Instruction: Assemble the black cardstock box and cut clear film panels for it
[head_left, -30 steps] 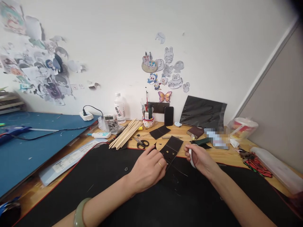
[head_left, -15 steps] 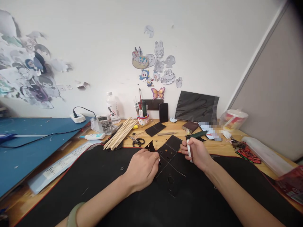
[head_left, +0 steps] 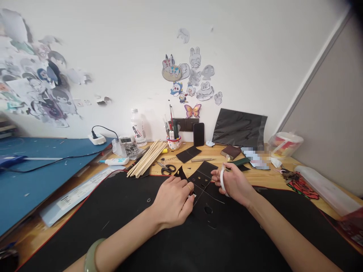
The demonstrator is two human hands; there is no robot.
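My left hand (head_left: 173, 200) is closed in a pinch over the black mat (head_left: 130, 211), beside the cut black paper (head_left: 204, 170). A small whitish piece (head_left: 194, 195), perhaps tape, shows at its thumb and fingertips. In my right hand (head_left: 238, 186), held above the mat to the right of the paper, is a narrow white tape roll (head_left: 222, 179). The paper has small cut-out holes and pale crossing lines. A black paper scrap with a pointed edge (head_left: 180, 172) lies just behind my left fingers.
Behind the mat lie scissors (head_left: 168, 169), a bundle of wooden sticks (head_left: 147, 158), a craft knife or pencil-like stick (head_left: 202, 160) and a black sheet (head_left: 239, 128) leaning on the wall. A phone (head_left: 199, 134) stands by the pen cup (head_left: 173, 142). A water bottle (head_left: 138, 128) is farther left.
My right hand has turned the tape roll so more of its ring shows. My left hand has shifted slightly right, and its thumb now sticks out further. The whole view has moved a little.
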